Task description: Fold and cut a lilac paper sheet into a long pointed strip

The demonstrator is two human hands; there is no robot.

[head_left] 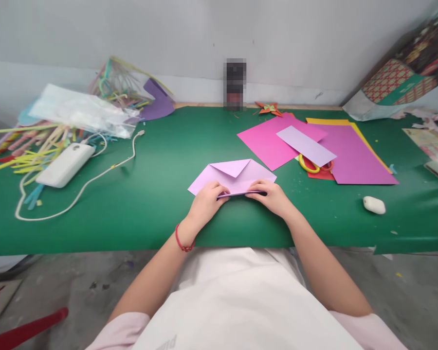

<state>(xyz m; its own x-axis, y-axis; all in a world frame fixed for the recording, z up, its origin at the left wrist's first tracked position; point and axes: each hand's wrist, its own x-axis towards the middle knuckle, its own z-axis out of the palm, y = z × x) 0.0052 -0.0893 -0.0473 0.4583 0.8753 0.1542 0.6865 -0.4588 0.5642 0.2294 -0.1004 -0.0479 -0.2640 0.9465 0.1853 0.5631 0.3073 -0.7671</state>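
Note:
A sheet of lilac paper (237,181), partly folded, lies in front of me on the green table (160,160). Its far edge has a triangular flap folded down toward the middle, and its left and right ends slant to points. My left hand (209,199) pinches the near edge left of centre, fingers curled over the paper. On the right of that same edge, my right hand (270,195) grips it between thumb and fingers. The near edge is lifted slightly between the two hands. A red bracelet (184,240) circles my left wrist.
Pink and purple sheets (361,155), a lilac strip (306,145) and yellow-handled scissors (308,165) lie to the right. Further right sits a white earbud case (374,205). On the left are a white power bank (66,164) with its cable and a heap of paper strips (40,138).

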